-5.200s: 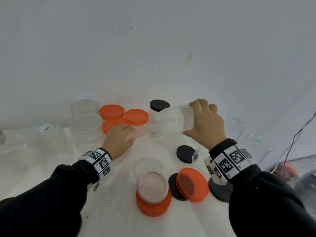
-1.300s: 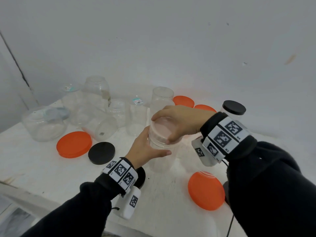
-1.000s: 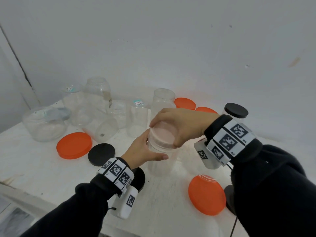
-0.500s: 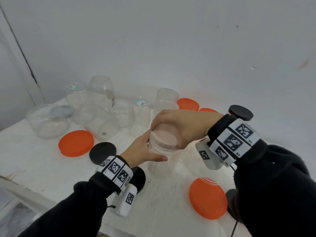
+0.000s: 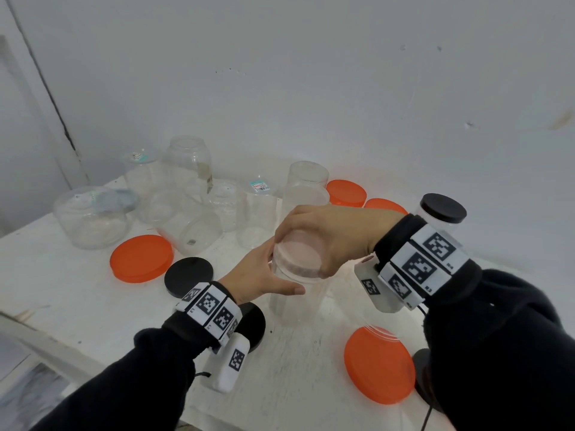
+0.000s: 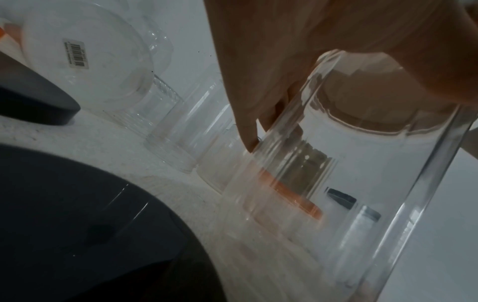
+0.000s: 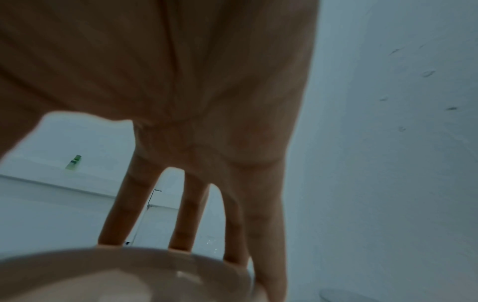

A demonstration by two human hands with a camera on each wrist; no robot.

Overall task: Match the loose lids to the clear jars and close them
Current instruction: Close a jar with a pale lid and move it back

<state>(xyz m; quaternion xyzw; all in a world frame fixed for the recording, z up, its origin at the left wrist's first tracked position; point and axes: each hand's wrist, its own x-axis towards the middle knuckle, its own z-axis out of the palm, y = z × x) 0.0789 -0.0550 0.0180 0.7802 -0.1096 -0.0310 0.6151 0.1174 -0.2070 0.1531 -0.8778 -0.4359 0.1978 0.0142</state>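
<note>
A tall clear jar (image 5: 298,303) stands upright near the middle of the white table (image 5: 93,306). A pale pink lid (image 5: 298,255) sits on its mouth. My left hand (image 5: 261,275) grips the jar's upper body from the left, thumb across the front. My right hand (image 5: 314,231) comes down from above and its fingers curl round the lid's rim. In the left wrist view the jar (image 6: 349,183) fills the right side, with my fingers (image 6: 245,106) on its wall. The right wrist view shows fingers (image 7: 121,214) reaching down past the lid (image 7: 116,273).
Several open clear jars (image 5: 186,188) cluster at the back left. Loose orange lids (image 5: 141,258) (image 5: 379,363) (image 5: 345,192) and black lids (image 5: 189,276) (image 5: 253,325) lie around. A jar closed with a black lid (image 5: 443,209) stands behind my right wrist. The wall is close behind.
Five seconds ago my right hand held the jar tilted and my left held the pink lid. Over the last second both hands keep their hold, with the lid on the jar.
</note>
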